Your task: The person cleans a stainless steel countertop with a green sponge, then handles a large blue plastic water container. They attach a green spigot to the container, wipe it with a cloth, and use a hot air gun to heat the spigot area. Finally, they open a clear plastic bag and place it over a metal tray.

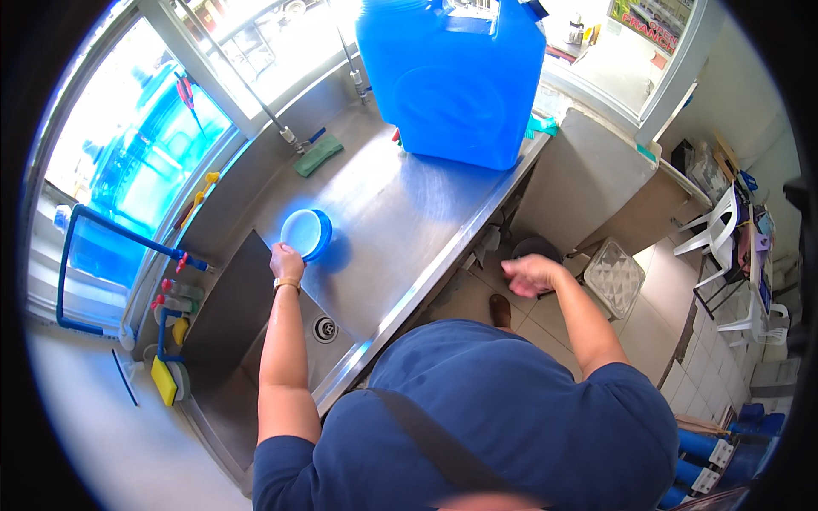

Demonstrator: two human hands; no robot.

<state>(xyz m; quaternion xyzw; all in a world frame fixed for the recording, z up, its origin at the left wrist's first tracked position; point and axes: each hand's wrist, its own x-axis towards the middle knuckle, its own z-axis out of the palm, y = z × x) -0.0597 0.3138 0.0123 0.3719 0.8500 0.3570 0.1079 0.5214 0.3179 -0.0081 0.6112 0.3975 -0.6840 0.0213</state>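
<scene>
Over the steel counter, my left hand (287,263) grips the near edge of a round blue screw cap (320,237), whose pale hollow inside faces up. The cap is tilted beside the sink basin. My right hand (532,274) hangs in the air beyond the counter's front edge, slightly blurred, with loosely bent fingers and nothing visible in it. Farther back on the counter stands a large blue water container (456,89), upright and well away from both hands.
A green cloth (319,157) lies by a tap (290,136). The sink basin (285,336) has a drain, with bottles (177,296) and a yellow sponge (164,381) along its left side. A stool (613,278) and white plastic chairs (714,223) stand to the right.
</scene>
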